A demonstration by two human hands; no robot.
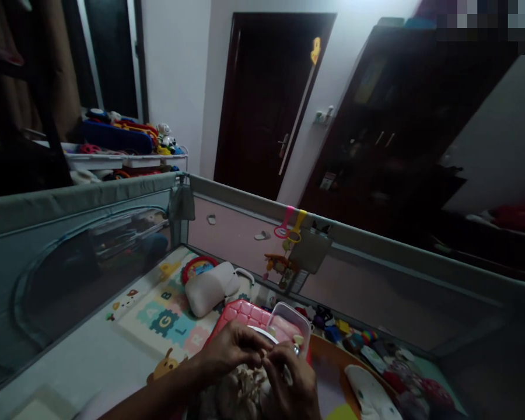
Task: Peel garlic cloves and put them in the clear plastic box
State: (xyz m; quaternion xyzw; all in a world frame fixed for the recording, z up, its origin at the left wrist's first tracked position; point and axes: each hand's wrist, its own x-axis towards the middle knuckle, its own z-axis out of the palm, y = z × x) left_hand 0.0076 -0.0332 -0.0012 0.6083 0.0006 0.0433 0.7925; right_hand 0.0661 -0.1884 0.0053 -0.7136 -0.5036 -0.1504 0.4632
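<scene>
Pale bundle (240,391) mostly covered by left hand (231,350) and right hand (291,379), forearms cut off by bottom edge, top right corner pixelated, wardrobe (402,128) contents too dark to see

Counted in the playpen: two hands, the left hand (230,352) and the right hand (291,376), both closed on one pale bundle (245,394). One red quilted case (245,315). One clear plastic tub (289,321). One white pillow (210,289). One alphabet mat (166,318). Two hanging rings, one pink ring (284,224) and one yellow ring (296,227). One dark door (266,99). One wardrobe (402,128).
</scene>
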